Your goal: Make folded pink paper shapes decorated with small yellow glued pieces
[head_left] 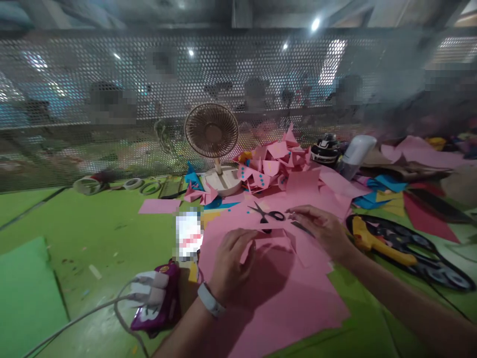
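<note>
Forearms (406, 296) reach over pink paper (294, 311), where the left hand (233, 261) curls at a folded piece (274, 241) and the right hand (328, 231) bunches its fingertips beside scissors (264, 219), both grips unclear.

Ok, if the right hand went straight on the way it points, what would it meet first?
The right hand would likely meet the scissors first, at the handle loop nearest its fingertips; its height above them is unclear.

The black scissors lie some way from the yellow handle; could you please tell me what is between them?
In the head view, the right hand is between the black scissors and the yellow handle, with pink paper below it.
</note>
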The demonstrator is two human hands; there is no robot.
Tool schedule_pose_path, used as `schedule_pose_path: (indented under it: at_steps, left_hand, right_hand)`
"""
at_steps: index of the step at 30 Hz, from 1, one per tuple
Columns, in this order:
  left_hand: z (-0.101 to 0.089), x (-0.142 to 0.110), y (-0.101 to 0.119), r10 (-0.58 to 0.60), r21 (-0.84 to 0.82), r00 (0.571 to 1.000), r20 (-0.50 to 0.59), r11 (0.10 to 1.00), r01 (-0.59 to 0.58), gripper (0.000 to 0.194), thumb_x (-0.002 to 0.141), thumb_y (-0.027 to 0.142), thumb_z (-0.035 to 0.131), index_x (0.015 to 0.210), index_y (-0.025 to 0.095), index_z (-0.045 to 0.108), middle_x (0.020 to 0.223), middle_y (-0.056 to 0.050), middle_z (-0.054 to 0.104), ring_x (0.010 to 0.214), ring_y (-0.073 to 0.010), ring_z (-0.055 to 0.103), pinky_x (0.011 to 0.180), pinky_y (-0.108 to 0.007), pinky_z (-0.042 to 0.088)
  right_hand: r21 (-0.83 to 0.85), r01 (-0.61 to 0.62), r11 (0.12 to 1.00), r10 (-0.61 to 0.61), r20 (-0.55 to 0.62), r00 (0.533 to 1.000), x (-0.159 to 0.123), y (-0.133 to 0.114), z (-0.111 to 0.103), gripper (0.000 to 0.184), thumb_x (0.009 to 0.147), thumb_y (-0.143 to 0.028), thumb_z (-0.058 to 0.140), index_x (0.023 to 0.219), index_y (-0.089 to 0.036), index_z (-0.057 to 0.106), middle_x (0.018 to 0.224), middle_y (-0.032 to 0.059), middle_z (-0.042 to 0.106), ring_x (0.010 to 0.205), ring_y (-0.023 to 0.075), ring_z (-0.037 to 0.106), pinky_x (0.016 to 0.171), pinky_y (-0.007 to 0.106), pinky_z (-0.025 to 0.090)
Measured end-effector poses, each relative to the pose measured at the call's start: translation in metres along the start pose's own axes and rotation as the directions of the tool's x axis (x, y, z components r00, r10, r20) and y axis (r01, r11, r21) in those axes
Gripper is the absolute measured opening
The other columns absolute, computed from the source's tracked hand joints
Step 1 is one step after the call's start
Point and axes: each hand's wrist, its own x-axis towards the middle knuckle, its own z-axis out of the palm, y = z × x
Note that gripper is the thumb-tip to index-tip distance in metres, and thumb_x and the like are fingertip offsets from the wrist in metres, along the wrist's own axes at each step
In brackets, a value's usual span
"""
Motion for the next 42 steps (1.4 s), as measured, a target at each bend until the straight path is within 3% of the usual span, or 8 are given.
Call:
schedule_pose_path:
  at_steps: [4, 12, 19, 22, 25, 27, 34, 42]
  left_hand:
    - [0.008, -0.002, -0.002, 0.071, -0.038, 0.987, 0.145, 0.997, -0.066, 0.026, 0.083, 0.011, 0.046, 0.106, 0.02, 0.056, 0.093, -0.008, 0.064, 0.085, -0.0189, 0.058, 0.072, -0.034, 0.049]
    - [0.007, -0.002, -0.001, 0.113, -0.099, 0.959, 0.258, 0.991, -0.09, 0.026, 0.083, 0.011, 0.043, 0.103, 0.019, 0.057, 0.092, -0.008, 0.064, 0.083, -0.018, 0.058, 0.069, -0.031, 0.048]
    - [0.015, -0.005, -0.003, 0.168, -0.11, 0.929, 0.331, 0.984, -0.139, 0.027, 0.082, 0.009, 0.042, 0.101, 0.018, 0.058, 0.092, -0.008, 0.065, 0.085, -0.0191, 0.058, 0.072, -0.034, 0.049]
    - [0.018, -0.005, -0.004, 0.172, -0.102, 0.921, 0.351, 0.984, -0.144, 0.029, 0.08, 0.009, 0.043, 0.104, 0.018, 0.058, 0.093, -0.008, 0.065, 0.087, -0.02, 0.058, 0.074, -0.035, 0.049]
    - [0.018, -0.006, -0.003, 0.171, -0.088, 0.921, 0.349, 0.985, -0.149, 0.031, 0.081, 0.01, 0.044, 0.106, 0.019, 0.058, 0.096, -0.008, 0.066, 0.09, -0.0204, 0.058, 0.076, -0.036, 0.049]
    - [0.018, -0.005, -0.003, 0.169, -0.085, 0.924, 0.342, 0.985, -0.149, 0.029, 0.082, 0.011, 0.044, 0.105, 0.018, 0.058, 0.096, -0.007, 0.066, 0.089, -0.0199, 0.058, 0.076, -0.035, 0.049]
    - [0.014, -0.004, -0.005, 0.144, -0.07, 0.924, 0.355, 0.989, -0.128, 0.03, 0.081, 0.009, 0.043, 0.104, 0.019, 0.059, 0.097, -0.007, 0.066, 0.089, -0.0195, 0.058, 0.076, -0.035, 0.049]
    - [0.014, -0.005, -0.006, 0.168, -0.081, 0.925, 0.34, 0.986, -0.149, 0.029, 0.08, 0.01, 0.044, 0.104, 0.019, 0.059, 0.098, -0.007, 0.065, 0.089, -0.0192, 0.06, 0.074, -0.035, 0.051]
  right_hand:
    - [0.096, -0.026, 0.995, 0.035, -0.094, 0.995, 0.007, -0.009, -0.014, 0.021, 0.076, -0.033, 0.063, 0.093, -0.02, 0.066, 0.094, 0.0047, 0.068, 0.083, 0.0163, 0.063, 0.079, 0.033, 0.051]
    - [0.043, 0.097, 0.994, -0.076, -0.339, 0.938, 0.012, -0.034, -0.055, 0.017, 0.075, -0.028, 0.064, 0.09, -0.022, 0.067, 0.091, 0.0028, 0.067, 0.072, 0.0129, 0.062, 0.071, 0.029, 0.053]
    - [-0.202, 0.044, 0.978, -0.104, -0.294, 0.95, -0.002, -0.028, -0.089, 0.022, 0.077, -0.034, 0.059, 0.093, -0.022, 0.065, 0.094, 0.0042, 0.068, 0.073, 0.0163, 0.063, 0.069, 0.032, 0.052]
    - [-0.622, -0.049, 0.782, -0.048, -0.139, 0.989, -0.002, -0.02, -0.103, 0.024, 0.079, -0.037, 0.053, 0.089, -0.02, 0.066, 0.088, 0.0047, 0.069, 0.075, 0.0189, 0.064, 0.067, 0.03, 0.049]
    - [-0.961, -0.012, 0.275, 0.187, 0.041, 0.981, 0.004, -0.009, -0.108, 0.028, 0.078, -0.039, 0.048, 0.088, -0.02, 0.067, 0.087, 0.0057, 0.069, 0.077, 0.0209, 0.063, 0.063, 0.028, 0.044]
    - [-0.996, 0.051, 0.075, 0.336, 0.074, 0.939, 0.01, 0.002, -0.107, 0.032, 0.075, -0.041, 0.05, 0.089, -0.018, 0.067, 0.089, 0.0084, 0.069, 0.08, 0.0231, 0.062, 0.063, 0.028, 0.042]
    - [-0.995, 0.096, -0.033, 0.422, 0.073, 0.904, 0.03, 0.038, -0.105, 0.032, 0.072, -0.033, 0.052, 0.091, -0.01, 0.065, 0.096, 0.0186, 0.065, 0.086, 0.0286, 0.062, 0.066, 0.032, 0.04]
    - [-0.994, 0.099, -0.051, 0.402, 0.07, 0.913, 0.03, 0.024, -0.107, 0.023, 0.077, -0.028, 0.045, 0.083, -0.015, 0.063, 0.092, 0.0141, 0.067, 0.083, 0.0273, 0.062, 0.06, 0.03, 0.037]
